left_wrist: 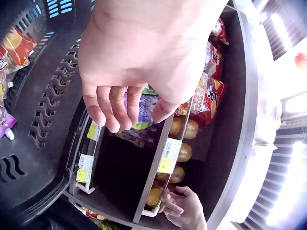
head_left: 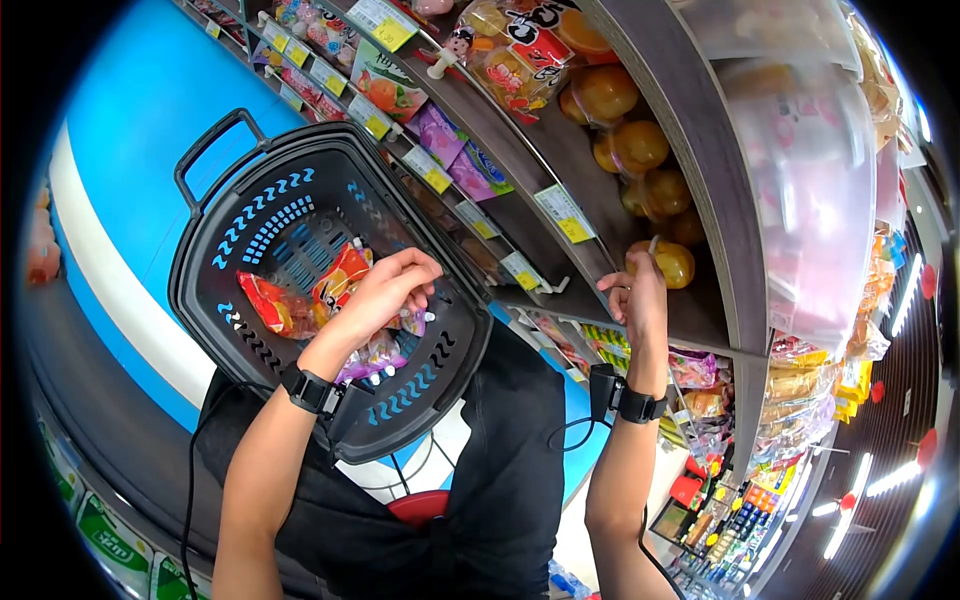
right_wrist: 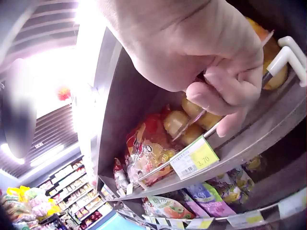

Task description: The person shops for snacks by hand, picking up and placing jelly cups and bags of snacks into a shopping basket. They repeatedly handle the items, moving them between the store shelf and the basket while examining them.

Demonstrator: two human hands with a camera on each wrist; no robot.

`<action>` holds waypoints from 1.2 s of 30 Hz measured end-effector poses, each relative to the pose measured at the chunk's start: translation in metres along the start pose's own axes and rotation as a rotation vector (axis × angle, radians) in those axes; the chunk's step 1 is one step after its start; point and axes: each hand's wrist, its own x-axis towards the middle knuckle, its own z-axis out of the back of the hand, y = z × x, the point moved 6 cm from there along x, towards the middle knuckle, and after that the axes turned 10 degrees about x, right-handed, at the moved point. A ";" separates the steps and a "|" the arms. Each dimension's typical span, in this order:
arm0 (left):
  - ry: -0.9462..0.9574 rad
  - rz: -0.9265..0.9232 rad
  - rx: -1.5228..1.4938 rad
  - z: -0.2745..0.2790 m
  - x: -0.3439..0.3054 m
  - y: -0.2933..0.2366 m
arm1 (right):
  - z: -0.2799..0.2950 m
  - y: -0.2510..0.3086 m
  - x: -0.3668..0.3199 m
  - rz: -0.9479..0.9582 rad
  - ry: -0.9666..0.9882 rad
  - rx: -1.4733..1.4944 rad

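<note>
My right hand (head_left: 645,295) reaches onto the shelf beside a row of round amber jelly cups. Its curled fingers pinch the nearest cup (head_left: 678,268) at its lid edge; in the right wrist view the hand (right_wrist: 211,72) hides most of that cup. Above the black shopping basket (head_left: 290,152), my left hand (head_left: 385,295) hangs with loosely bent fingers, and nothing shows in its grasp in the left wrist view. Inside the basket lie red-and-orange snack bags (head_left: 275,305) and a clear pack with purple, white-capped pouches (head_left: 375,360).
More jelly cups (head_left: 640,147) and a red snack bag (head_left: 510,60) stand farther along this shelf. A rail with a price tag (head_left: 565,212) runs along its front edge. Purple packets (head_left: 460,150) sit one shelf lower. Large clear plastic containers (head_left: 800,200) stand past the dark shelf panel.
</note>
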 end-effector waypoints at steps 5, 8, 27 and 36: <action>0.007 -0.009 -0.001 -0.001 -0.002 0.001 | 0.002 -0.006 -0.002 -0.006 0.026 -0.046; 0.002 -0.017 0.005 -0.001 -0.002 -0.003 | 0.003 -0.011 -0.002 0.042 0.019 -0.073; -0.017 -0.017 0.029 0.002 0.000 0.001 | 0.006 -0.005 -0.010 0.115 -0.083 -0.120; -0.178 -0.003 0.340 0.023 -0.007 0.010 | -0.086 -0.019 -0.071 0.401 0.263 0.090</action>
